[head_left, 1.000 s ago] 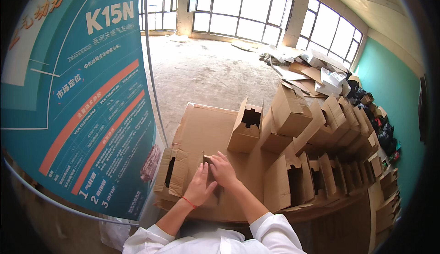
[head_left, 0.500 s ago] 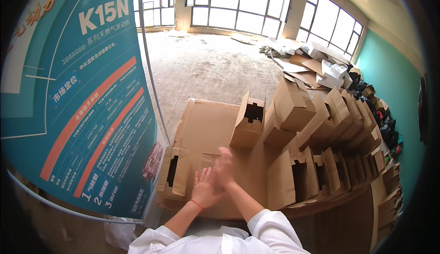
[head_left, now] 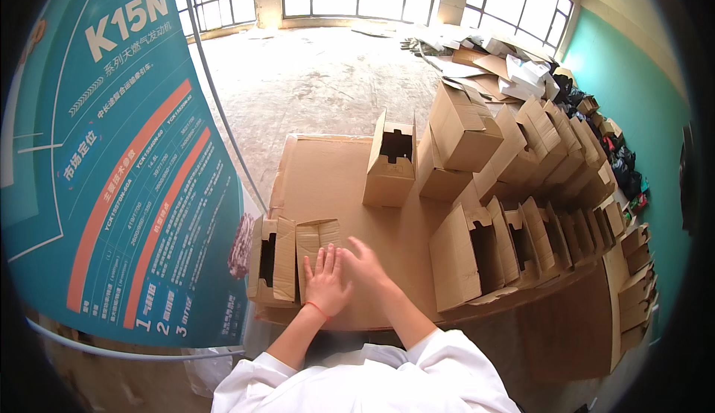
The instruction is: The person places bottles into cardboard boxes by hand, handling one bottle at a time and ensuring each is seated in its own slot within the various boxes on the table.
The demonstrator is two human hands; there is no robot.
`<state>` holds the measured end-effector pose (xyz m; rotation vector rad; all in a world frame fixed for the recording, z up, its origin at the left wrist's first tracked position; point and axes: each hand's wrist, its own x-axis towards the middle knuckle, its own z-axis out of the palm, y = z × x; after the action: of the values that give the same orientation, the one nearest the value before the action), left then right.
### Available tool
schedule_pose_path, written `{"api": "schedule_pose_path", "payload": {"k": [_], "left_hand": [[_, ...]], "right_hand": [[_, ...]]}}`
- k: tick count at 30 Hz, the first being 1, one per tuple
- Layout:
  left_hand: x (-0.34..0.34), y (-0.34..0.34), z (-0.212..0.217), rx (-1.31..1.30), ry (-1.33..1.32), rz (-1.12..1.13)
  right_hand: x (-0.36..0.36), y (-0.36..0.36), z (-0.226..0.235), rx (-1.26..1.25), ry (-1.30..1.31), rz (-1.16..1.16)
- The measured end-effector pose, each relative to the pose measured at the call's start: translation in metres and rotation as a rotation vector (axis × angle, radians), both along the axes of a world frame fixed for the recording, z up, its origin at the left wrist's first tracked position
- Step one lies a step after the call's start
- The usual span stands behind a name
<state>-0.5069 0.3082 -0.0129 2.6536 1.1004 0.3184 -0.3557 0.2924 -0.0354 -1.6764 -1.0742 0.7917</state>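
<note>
1. Head view: left hand (head_left: 325, 290) is lying palm down with fingers spread over the lower right part of a small cardboard box (head_left: 318, 238); how firmly it is pressing, I cannot tell.
2. Right hand (head_left: 365, 265) is hovering or resting just beside it, thumb and fingers standing loosely apart near the box's right edge; I cannot tell whether they are touching it.
3. Just left of the grip, an upright carton (head_left: 283, 275) is standing beside the small box, its dark slot showing.
4. Ahead and slightly right of the grip, a tall carton (head_left: 389, 183) is standing on the cardboard-covered table (head_left: 316, 171).
5. Right of the grip, rows of cartons (head_left: 456, 264) are standing; well left, a teal banner (head_left: 97, 182) is rising.
</note>
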Motion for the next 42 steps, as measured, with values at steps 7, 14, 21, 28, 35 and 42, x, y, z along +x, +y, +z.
{"api": "schedule_pose_path", "payload": {"k": [7,14,21,28,35,42], "left_hand": [[0.009,-0.005,0.008,0.0,0.021,-0.021],[0.013,0.0,0.001,-0.086,-0.052,-0.042],[0.007,0.01,-0.007,-0.244,-0.385,-0.018],[0.006,0.024,0.001,-0.495,-0.512,-0.021],[-0.012,0.04,-0.008,-0.797,-0.744,-0.117],[-0.001,0.017,0.007,-0.069,-0.499,-0.019]], "right_hand": [[0.112,-0.129,0.127,-0.236,-0.873,-0.596],[0.112,-0.136,0.133,-0.249,-0.448,0.003],[0.015,-0.062,0.128,-0.323,-0.451,0.396],[0.006,-0.049,0.131,-0.328,-0.189,0.624],[0.001,-0.092,0.131,-0.271,-0.418,0.716],[-0.036,-0.121,0.063,-0.023,-0.862,0.431]]}}
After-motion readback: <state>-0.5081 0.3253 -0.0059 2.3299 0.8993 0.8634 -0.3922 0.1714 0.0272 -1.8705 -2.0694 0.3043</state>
